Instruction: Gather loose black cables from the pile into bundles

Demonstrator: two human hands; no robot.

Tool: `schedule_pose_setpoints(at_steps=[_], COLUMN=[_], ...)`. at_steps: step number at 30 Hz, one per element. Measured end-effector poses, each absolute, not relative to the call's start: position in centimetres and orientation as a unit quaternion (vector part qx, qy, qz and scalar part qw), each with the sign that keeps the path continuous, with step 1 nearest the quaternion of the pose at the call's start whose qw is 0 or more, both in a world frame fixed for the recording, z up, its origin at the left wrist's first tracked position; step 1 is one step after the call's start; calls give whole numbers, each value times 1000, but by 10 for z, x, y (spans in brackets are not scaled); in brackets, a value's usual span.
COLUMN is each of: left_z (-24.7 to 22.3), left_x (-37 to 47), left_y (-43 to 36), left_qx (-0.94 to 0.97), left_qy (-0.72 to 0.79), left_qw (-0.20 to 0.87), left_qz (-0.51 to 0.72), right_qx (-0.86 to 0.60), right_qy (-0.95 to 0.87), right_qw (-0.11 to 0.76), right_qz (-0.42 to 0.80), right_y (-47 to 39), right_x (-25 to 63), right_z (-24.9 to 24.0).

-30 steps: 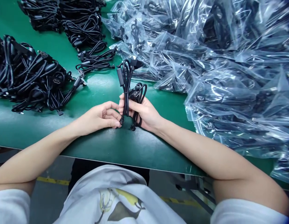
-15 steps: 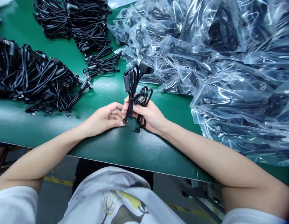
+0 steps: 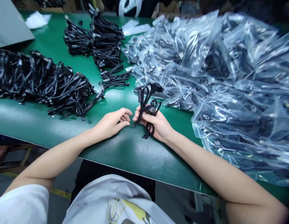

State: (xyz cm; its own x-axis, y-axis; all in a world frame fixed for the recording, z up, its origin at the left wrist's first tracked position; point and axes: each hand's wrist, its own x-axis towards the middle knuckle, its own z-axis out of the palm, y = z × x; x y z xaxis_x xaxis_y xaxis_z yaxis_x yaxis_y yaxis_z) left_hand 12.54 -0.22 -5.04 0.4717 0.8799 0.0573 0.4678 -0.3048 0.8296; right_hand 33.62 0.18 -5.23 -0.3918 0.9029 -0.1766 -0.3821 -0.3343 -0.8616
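Note:
My right hand (image 3: pixel 159 124) is closed around black cable bundles (image 3: pixel 144 105), held above the green table near its front edge. A dark plug end sticks up at their top, and small connectors hang below my fingers. Just left of them, my left hand (image 3: pixel 113 123) holds nothing. Its fingers are loosely curled with a gap between thumb and fingertips, and it is apart from the cables.
Piled cable bundles (image 3: pixel 46 82) cover the table's left side, with another pile (image 3: pixel 104 40) farther back. Clear plastic bags with dark cables (image 3: pixel 228 93) fill the right. A grey box (image 3: pixel 11 23) and white sheets (image 3: pixel 37 20) are at the back left. The green table (image 3: pixel 126 149) extends beneath my hands.
My left hand has come away from the cables and now sits slightly apart from them. My right hand still holds them. The view has tilted up, showing more of the table's back.

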Motion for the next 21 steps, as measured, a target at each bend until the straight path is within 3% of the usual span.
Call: schedule_pose_setpoints(at_steps=[4,6,9,11,16,21], left_z=[-38,-34,-34,-33,-27,-29], left_x=[104,93,84,82,80,81], left_y=[17,25,30,30,26,25], left_qx=[783,769,763,768,785,800], left_qy=[559,610,639,636,615,591], left_qw=[97,15,-4,-4,-14,-15], left_qz=[253,189,96,76,75,103], right_qx=[-407,-464,-519,-536,-557,-560], right_qy=[-420,-546,-725,-762,-803,-816], right_qw=[430,373,253,214,126,64], right_qz=[688,590,376,295,171,131], right_y=[21,40,81,111,169,191], right_x=[340,335,314,292,231,196], right_z=[-42,-33,-16,-4,17,26])
